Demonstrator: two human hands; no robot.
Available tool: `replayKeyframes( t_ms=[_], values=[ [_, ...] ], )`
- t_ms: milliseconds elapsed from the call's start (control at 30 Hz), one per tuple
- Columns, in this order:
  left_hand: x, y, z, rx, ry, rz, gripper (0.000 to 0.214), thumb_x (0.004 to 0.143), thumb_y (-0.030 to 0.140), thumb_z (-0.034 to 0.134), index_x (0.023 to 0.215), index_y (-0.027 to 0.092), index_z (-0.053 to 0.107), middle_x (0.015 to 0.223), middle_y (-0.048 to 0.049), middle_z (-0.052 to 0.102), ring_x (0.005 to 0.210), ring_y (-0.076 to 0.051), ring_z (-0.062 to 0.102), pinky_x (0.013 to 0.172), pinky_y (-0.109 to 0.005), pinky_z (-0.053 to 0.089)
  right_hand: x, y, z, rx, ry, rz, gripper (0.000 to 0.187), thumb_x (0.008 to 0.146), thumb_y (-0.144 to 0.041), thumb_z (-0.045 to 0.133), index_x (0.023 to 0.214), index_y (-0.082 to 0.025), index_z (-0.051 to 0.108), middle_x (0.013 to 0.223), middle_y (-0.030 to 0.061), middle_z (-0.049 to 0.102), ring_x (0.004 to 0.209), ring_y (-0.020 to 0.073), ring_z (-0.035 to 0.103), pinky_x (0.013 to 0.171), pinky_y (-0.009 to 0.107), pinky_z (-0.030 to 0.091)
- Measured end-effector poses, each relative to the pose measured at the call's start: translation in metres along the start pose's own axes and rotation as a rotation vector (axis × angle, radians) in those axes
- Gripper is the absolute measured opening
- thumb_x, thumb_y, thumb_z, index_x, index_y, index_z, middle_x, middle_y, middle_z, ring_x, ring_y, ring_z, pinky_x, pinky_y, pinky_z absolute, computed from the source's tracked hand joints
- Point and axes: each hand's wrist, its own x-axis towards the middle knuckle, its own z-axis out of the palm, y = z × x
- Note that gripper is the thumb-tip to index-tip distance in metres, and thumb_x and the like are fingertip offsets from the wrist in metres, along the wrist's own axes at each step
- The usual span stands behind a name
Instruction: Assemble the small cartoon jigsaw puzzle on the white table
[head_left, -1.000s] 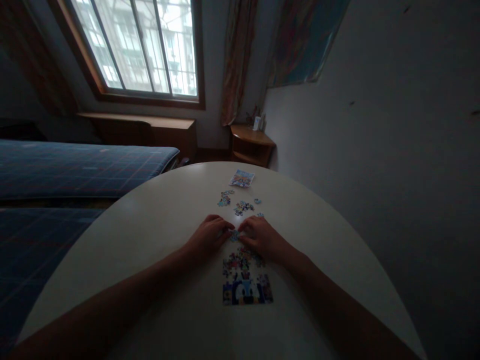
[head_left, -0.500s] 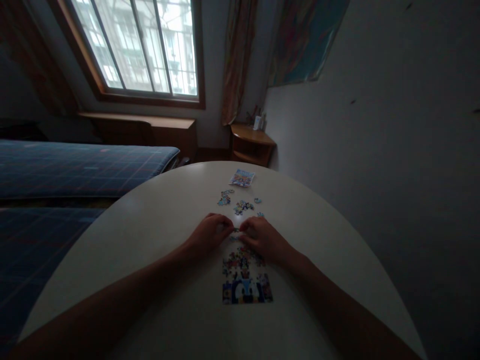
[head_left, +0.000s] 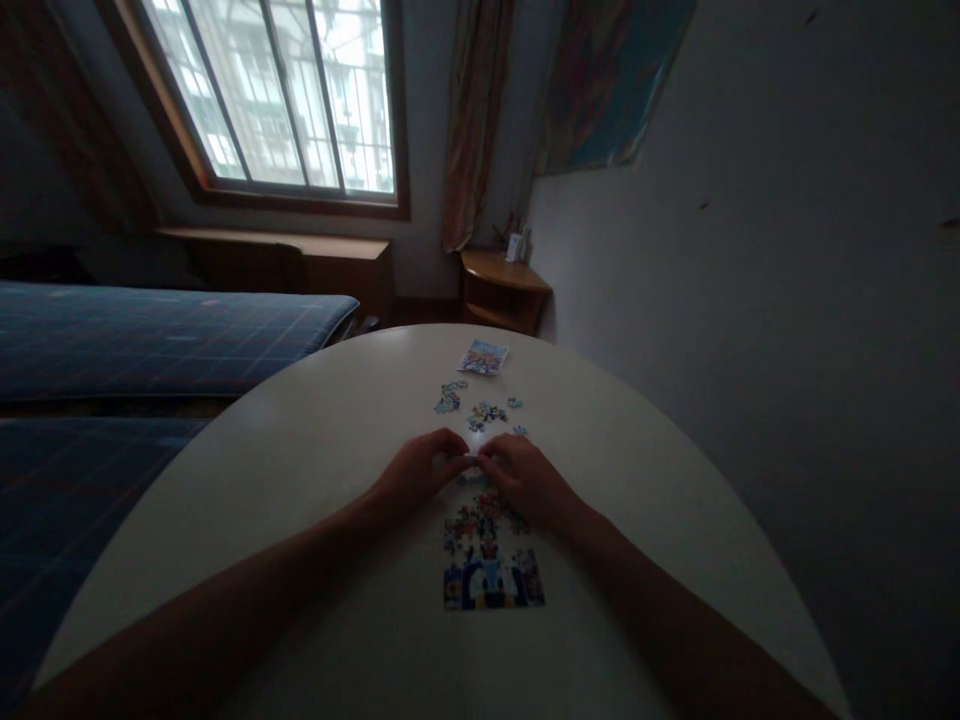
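Note:
Fingertips of my left hand [head_left: 429, 462] and my right hand [head_left: 523, 470] meet above the table, pinching a small puzzle piece [head_left: 472, 461] between them. Most of that piece is covered by the fingers. Just below the hands lies a partly joined jigsaw puzzle [head_left: 491, 582], with a blue cartoon dog face along its near edge and an uneven far edge. My right hand hides part of its upper right. A loose piece [head_left: 471, 480] lies between the hands and the joined part.
Beyond my hands are a pile of loose puzzle pieces [head_left: 487, 413], another cluster [head_left: 450, 397] to the left and single pieces [head_left: 514, 402] to the right. A picture card or packet [head_left: 484, 357] lies farther back on the round white table [head_left: 337, 400]. A bed [head_left: 150, 340] stands left.
The puzzle piece between my fingertips has tilted and now looks like a thin dark edge. Both hands have stayed nearly in place, with slight finger movement.

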Motion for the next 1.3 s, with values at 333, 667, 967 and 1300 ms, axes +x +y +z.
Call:
replayKeyframes(
  t_ms=[333,667,967,1300],
  values=[
    [0.002,0.000,-0.001,0.155,-0.015,0.028,0.004,0.084,0.021,0.066,0.086,0.020,0.069,0.086,-0.0024,0.072,0.091,-0.022,0.063,0.085,-0.035,0.049,0.005,0.002,0.006,-0.061,0.014,-0.009,0.018,0.093,-0.026,0.056,0.084,-0.017,0.069,0.093,0.0064,0.066,0.094,0.0189,0.057,0.087,0.033,0.041],
    [0.002,-0.004,0.001,0.284,0.002,0.162,0.010,0.089,0.028,0.066,0.095,0.024,0.072,0.098,-0.0040,0.066,0.098,-0.022,0.057,0.091,-0.037,0.046,0.006,0.001,0.008,-0.124,0.057,0.053,0.015,0.089,-0.028,0.062,0.083,-0.019,0.072,0.098,0.0073,0.066,0.098,0.0208,0.056,0.091,0.036,0.041],
    [-0.007,-0.007,-0.001,0.357,-0.063,0.225,0.019,0.095,0.024,0.056,0.104,0.025,0.073,0.102,-0.0044,0.067,0.096,-0.020,0.058,0.087,-0.034,0.050,0.001,0.002,0.003,-0.133,0.083,0.117,0.015,0.088,-0.026,0.062,0.099,-0.018,0.070,0.102,0.0085,0.066,0.102,0.0227,0.055,0.094,0.038,0.041],
    [-0.004,-0.010,-0.013,0.445,-0.036,0.275,0.031,0.099,0.030,0.046,0.124,0.025,0.063,0.128,-0.0052,0.063,0.116,-0.022,0.055,0.101,-0.040,0.046,-0.008,0.005,-0.005,-0.134,-0.005,-0.029,0.022,0.093,-0.030,0.058,0.107,-0.025,0.074,0.107,0.0081,0.066,0.102,0.0217,0.056,0.094,0.038,0.044]
  ],
)
